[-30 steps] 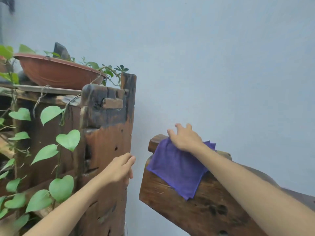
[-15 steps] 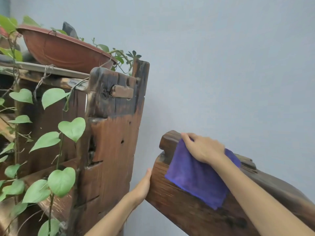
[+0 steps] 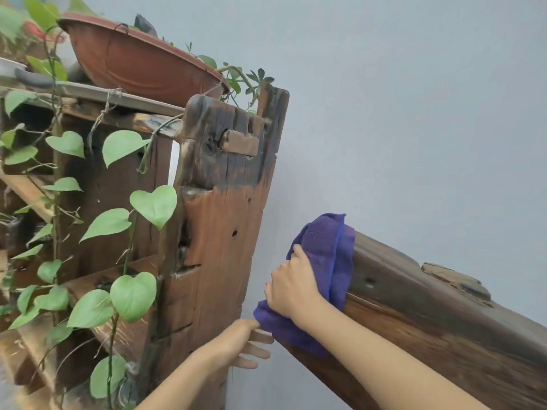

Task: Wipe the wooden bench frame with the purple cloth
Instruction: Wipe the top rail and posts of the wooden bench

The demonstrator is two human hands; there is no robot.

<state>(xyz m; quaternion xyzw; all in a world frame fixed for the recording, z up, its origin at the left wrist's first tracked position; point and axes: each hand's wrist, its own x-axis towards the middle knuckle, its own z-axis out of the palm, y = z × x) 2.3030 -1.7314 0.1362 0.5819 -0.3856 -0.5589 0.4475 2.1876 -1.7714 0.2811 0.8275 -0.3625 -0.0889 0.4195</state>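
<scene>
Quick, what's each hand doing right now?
Left hand: open, fingers spread just under the cloth's lower edge.
Right hand: pressing the cloth against the bench end, not gripping it closed.

The purple cloth point(image 3: 328, 261) is covering the end of the wooden bench frame point(image 3: 444, 321), whose length is running off at 4 o'clock. The right hand point(image 3: 291, 291) is hiding its own fingertips. At 9 o'clock, leaves point(image 3: 133, 294) are screening the plant stand point(image 3: 219, 232).

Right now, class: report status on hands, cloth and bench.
Right hand pressing purple cloth over bench frame end. Left hand open, at cloth's lower edge. Nothing in the way.
</scene>
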